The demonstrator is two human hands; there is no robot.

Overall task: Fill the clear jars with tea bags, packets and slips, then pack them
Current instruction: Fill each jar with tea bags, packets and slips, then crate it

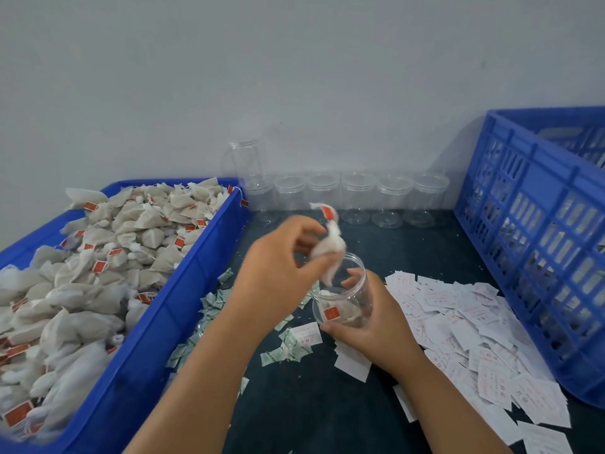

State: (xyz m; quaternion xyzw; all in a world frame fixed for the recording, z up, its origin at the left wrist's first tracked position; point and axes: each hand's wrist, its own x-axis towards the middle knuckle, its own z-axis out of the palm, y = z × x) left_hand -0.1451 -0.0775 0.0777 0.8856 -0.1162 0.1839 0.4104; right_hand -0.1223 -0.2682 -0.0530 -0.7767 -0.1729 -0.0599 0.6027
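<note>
Right hand [371, 327], jar [343, 303], teabag [329, 249] at rim

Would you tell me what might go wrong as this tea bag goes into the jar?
The tea bag pinched by the left hand is at the jar rim, so it might catch and drop onto the table. Its red tag sticks up above the mouth and may hang over the rim. The right hand holds the jar tilted; bags already inside could slide out.
</note>
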